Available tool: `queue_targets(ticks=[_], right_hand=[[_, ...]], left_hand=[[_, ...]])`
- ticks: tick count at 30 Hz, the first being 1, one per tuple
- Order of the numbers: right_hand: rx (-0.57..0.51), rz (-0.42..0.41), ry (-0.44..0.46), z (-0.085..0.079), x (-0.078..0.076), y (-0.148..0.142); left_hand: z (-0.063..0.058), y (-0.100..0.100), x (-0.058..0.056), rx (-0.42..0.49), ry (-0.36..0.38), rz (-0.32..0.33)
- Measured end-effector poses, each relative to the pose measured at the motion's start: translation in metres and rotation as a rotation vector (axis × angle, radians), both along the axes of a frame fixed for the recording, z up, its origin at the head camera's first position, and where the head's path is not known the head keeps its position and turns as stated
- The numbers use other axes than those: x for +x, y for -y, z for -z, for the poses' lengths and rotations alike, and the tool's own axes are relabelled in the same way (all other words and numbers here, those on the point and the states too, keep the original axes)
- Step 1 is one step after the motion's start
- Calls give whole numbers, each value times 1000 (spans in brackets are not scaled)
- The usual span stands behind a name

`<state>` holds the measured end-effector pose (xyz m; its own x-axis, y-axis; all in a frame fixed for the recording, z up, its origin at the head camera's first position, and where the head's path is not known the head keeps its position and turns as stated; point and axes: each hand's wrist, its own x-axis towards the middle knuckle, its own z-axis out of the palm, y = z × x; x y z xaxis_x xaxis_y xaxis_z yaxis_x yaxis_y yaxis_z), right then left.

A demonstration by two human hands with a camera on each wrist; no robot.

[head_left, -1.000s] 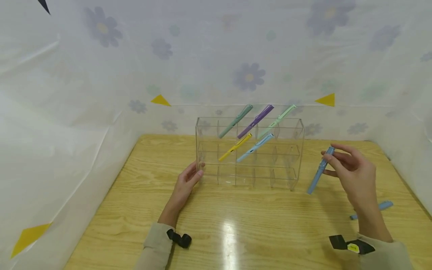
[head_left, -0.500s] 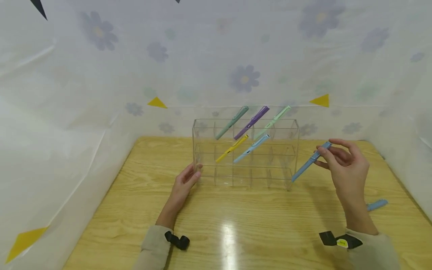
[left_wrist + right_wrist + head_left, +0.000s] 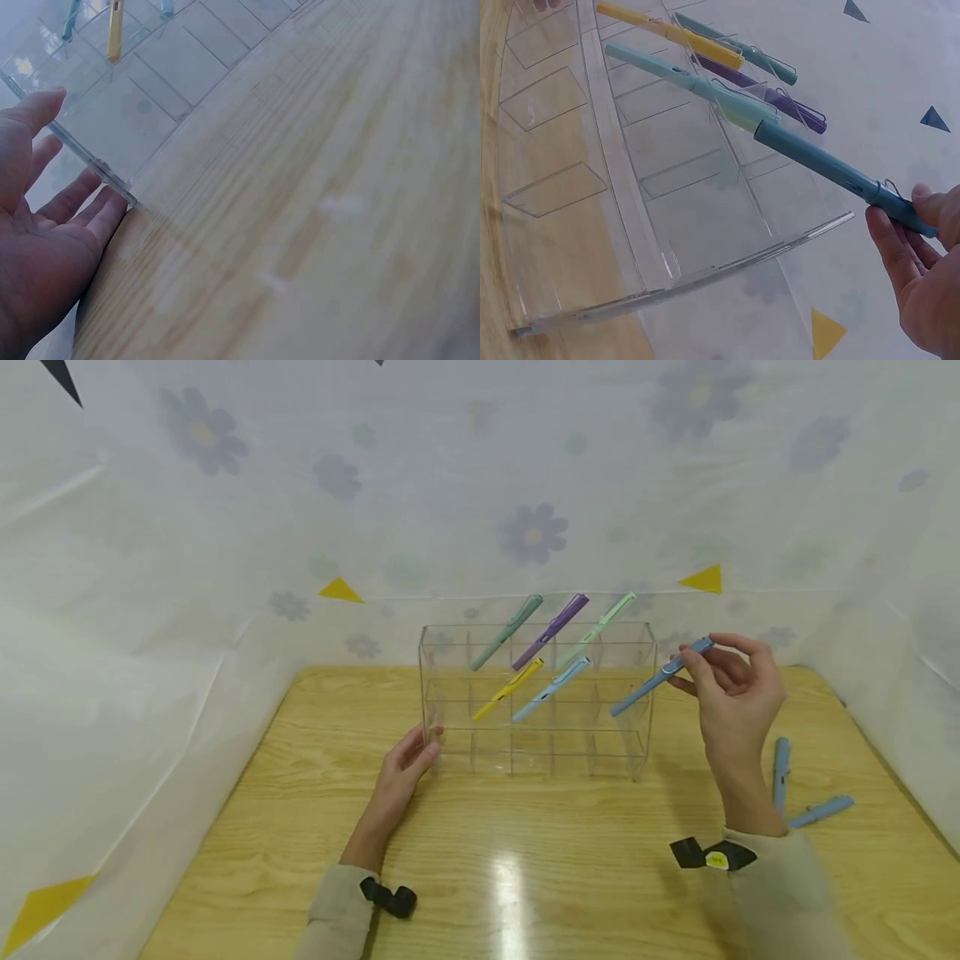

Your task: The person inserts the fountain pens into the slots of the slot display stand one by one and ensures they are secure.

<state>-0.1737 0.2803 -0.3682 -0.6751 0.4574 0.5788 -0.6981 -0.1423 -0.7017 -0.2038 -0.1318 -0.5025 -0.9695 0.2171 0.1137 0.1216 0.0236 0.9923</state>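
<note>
My right hand [image 3: 738, 697] pinches a blue pen [image 3: 660, 678] by its capped end, between thumb and fingers. The pen slants down and left, its lower end overlapping the right part of the clear acrylic pen rack [image 3: 534, 753]. In the right wrist view, this pen [image 3: 817, 163] appears near the rack's pens. Fairly straight fingers of my left hand [image 3: 397, 781] touch the rack's left end, with the thumb [image 3: 41, 109] at its front edge. Dark green [image 3: 510, 628], purple [image 3: 551, 632] and pale green [image 3: 600, 628] pens lean in the top tier. Yellow [image 3: 510, 687] and light blue [image 3: 553, 687] pens lean in the middle tier.
Two more blue pens lie on the wooden table [image 3: 465, 860] at the right, one pen [image 3: 781, 772] pointing away and another pen [image 3: 823, 810] slanting, both near the right forearm. A flowered white sheet [image 3: 420, 510] hangs behind the table.
My right hand has moved left and upward with the blue pen, from beside the rack to its right part. The pen has tilted flatter. My left hand stays at the rack's left end.
</note>
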Motion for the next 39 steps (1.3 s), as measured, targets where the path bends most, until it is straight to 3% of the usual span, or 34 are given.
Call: queue_targets(ticks=[6, 12, 26, 31, 39], right_hand=[[14, 57, -11, -2, -16, 11], [118, 98, 23, 0, -23, 28], [127, 46, 81, 14, -24, 45], [206, 67, 121, 21, -26, 48], [423, 129, 203, 21, -24, 45]], left_hand=[[0, 2, 0, 8, 3, 6], [-1, 3, 2, 16, 9, -1], [2, 0, -2, 23, -1, 7], [1, -1, -2, 27, 5, 15], [3, 0, -2, 33, 1, 4]])
